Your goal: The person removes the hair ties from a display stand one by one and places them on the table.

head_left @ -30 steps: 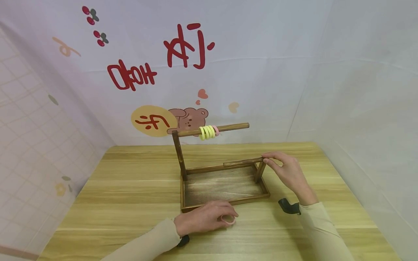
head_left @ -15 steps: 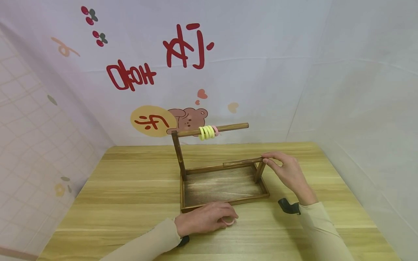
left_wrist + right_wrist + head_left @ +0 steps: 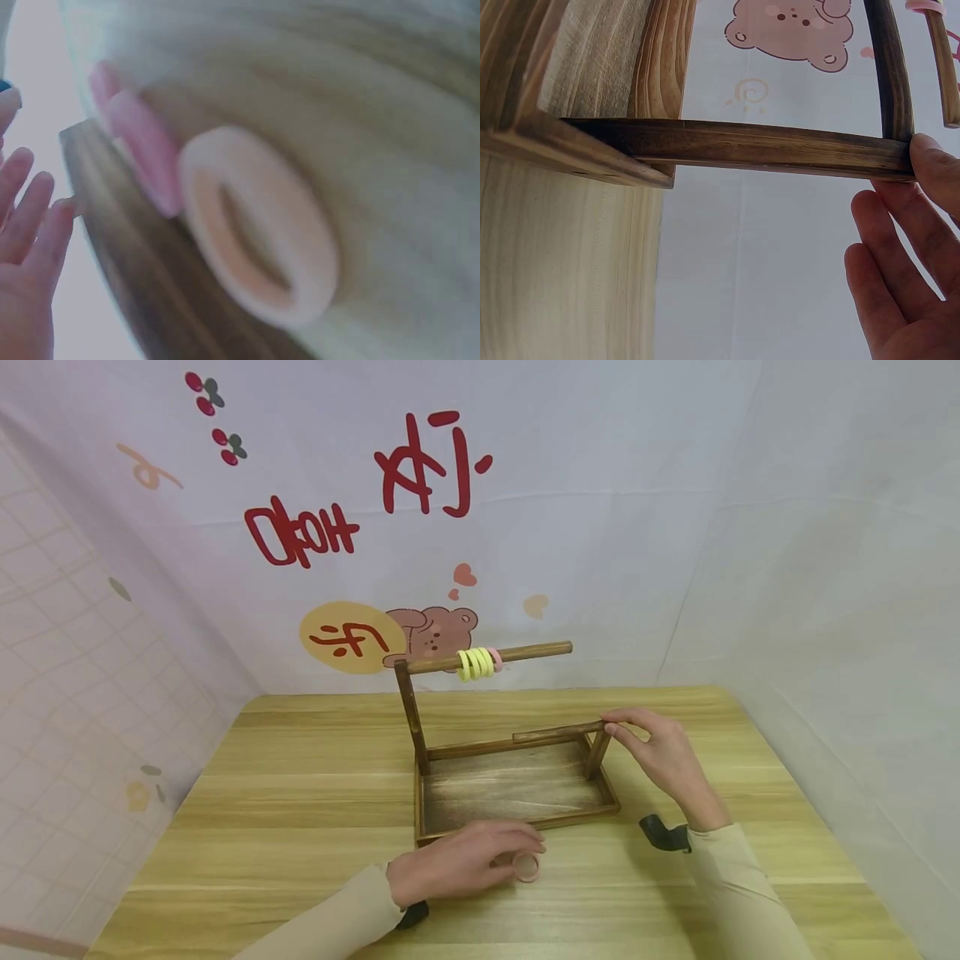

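A dark wooden rack has a tray base and two horizontal rods at different heights. My right hand pinches the corner where the shorter post meets the lower rod, thumb and fingertips on the wood. In front of the tray my left hand has loosely extended fingers beside a pale pink ring on the table. The left wrist view shows a peach ring and pink rings by a wooden edge, with the left fingers apart from them.
Several yellow rings and a pink ring hang on the upper rod. The lower rod bears no rings. A printed cloth backdrop stands behind the wood-grain table, with white sheets at both sides.
My left hand has shifted slightly left and its fingers have loosened from the pale pink ring, which shows more fully now. The right hand and rack have stayed in place.
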The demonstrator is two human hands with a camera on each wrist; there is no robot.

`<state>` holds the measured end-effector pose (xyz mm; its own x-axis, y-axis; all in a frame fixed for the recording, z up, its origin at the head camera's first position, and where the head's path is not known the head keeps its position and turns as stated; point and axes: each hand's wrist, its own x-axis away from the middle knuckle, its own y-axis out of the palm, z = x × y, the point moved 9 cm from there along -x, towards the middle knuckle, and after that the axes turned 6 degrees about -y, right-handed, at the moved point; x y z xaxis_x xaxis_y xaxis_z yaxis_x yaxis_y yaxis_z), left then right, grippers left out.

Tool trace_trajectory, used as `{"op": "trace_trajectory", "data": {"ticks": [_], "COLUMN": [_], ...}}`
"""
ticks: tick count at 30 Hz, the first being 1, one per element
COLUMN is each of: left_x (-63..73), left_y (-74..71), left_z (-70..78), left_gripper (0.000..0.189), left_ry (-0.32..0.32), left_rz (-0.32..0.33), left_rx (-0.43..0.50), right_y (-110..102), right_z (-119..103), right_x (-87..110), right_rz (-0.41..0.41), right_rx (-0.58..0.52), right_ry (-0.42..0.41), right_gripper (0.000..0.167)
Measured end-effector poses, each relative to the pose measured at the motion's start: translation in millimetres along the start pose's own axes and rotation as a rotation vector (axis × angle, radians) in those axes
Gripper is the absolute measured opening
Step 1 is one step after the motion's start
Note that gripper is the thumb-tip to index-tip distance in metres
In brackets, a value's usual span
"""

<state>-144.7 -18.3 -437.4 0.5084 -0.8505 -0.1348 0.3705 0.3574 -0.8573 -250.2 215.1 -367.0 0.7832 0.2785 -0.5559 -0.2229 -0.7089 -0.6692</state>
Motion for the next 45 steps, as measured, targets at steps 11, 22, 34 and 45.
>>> {"op": "trace_trajectory", "data": {"ticks": [11,22,34,45], "left_x": [14.9,31.8,44.0,56.6], "left_y": [-54.8,-113.4,-162.0,-207.5], "left_z": [21.1,40.1,37.4,14.2], "left_gripper": [0.027,0.023,0.022,0.034], "left_ry": [0.124,0.368,0.372,0.206], "left_rz": [0.324,0.735,0.904,1.087], "left_rx": [-0.016,-0.123,-0.183,-0.224], "right_y": [-1,-2,-3,-3], "right_z": [-1,-4,-5,-4], "right_x": [0.2,-0.5,-0.2,0.5], "right_rz": [0.022,0.032,0.039,0.039], "right_rx": [-0.002,-0.001,-0.002,-0.011], "right_ry": [-0.021,-0.035,-0.040,-0.035], "right_gripper": [0.019,0.020,0.021,0.019]}}
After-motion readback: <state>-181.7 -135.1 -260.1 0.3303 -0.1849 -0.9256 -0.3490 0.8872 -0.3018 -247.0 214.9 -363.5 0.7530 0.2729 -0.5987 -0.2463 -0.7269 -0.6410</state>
